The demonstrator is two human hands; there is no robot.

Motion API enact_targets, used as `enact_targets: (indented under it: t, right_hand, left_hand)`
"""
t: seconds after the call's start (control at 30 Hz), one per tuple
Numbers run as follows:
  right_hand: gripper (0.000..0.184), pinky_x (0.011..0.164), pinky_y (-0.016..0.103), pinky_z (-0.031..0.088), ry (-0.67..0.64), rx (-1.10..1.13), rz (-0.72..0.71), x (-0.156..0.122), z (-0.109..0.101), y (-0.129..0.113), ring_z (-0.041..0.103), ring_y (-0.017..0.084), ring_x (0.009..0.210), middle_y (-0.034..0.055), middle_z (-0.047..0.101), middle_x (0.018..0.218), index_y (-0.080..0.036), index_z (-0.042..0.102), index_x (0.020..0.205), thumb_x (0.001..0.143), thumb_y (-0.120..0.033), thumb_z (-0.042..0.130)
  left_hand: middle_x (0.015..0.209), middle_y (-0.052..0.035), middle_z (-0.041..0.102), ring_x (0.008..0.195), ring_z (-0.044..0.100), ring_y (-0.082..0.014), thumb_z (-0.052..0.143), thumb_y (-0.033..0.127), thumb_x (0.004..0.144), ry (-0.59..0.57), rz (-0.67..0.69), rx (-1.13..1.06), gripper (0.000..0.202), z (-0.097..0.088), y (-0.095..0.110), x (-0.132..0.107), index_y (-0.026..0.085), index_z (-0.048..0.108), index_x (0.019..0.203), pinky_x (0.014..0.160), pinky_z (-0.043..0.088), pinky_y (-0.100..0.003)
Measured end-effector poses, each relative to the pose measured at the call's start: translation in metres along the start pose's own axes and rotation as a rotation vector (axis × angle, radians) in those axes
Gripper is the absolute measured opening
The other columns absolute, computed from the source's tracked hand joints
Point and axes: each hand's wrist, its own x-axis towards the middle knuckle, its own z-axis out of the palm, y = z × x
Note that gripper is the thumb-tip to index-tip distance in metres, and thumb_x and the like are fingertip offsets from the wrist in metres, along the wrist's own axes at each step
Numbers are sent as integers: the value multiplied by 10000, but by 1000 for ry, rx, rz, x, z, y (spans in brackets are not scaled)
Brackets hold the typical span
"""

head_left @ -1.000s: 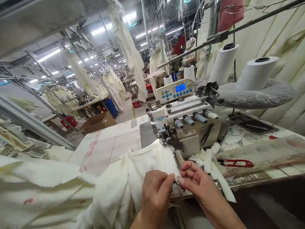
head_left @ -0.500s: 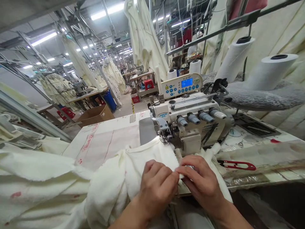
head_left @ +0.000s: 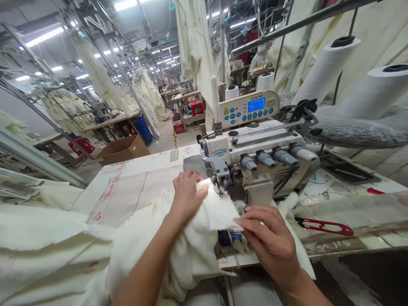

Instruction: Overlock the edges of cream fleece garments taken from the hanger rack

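A cream fleece fabric piece (head_left: 219, 212) lies partly under the presser foot (head_left: 219, 187) of a white overlock sewing machine (head_left: 261, 138). My left hand (head_left: 188, 193) grips the fabric's far edge, just left of the foot, thumb against the cloth. At the near right corner of the fabric, my right hand (head_left: 270, 238) pinches the edge between thumb and fingers. Something small and shiny glints among the right fingers; I cannot make out what it is. The rest of the cream cloth (head_left: 137, 250) bunches up beneath my left forearm and spreads leftward.
Red-handled thread snips (head_left: 328, 226) lie on the table right of my right hand. Thread cones (head_left: 328, 68) stand behind the machine, near grey fluffy material (head_left: 360, 127). A cardboard box (head_left: 123, 149) is on the floor beyond the table (head_left: 108, 170). A person sits farther back.
My left hand has moved forward and left, from beside the right hand to the fabric by the presser foot. My right hand stays at the near edge. The camera view has shifted slightly.
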Motion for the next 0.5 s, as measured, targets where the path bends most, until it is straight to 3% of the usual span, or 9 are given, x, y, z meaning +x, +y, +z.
enact_targets:
  t: [0.17, 0.3, 0.5]
  right_hand:
    - [240, 721, 364, 424, 13, -49, -9, 14, 7, 8, 504, 209, 850, 65, 561, 844, -170, 614, 992, 818, -20, 544]
    - [112, 725, 368, 410, -11, -123, -25, 26, 11, 14, 501, 214, 828, 74, 577, 810, -131, 630, 898, 826, -69, 570]
    - [103, 742, 377, 389, -23, -235, 93, 27, 9, 5, 495, 220, 829, 73, 558, 828, -132, 619, 832, 869, -148, 524]
  left_hand:
    - [1021, -44, 537, 1006, 437, -225, 495, 268, 798, 22, 8, 51, 76, 4, -12, 20, 192, 504, 804, 893, 310, -404]
    - [1038, -62, 528, 1015, 438, -247, 504, 279, 788, 29, 1, 63, 96, 5, -19, 37, 187, 502, 763, 879, 333, -410]
    - [1032, -92, 512, 1024, 427, -287, 490, 251, 774, 64, -37, 88, 69, 8, -28, 63, 184, 510, 777, 835, 361, -421]
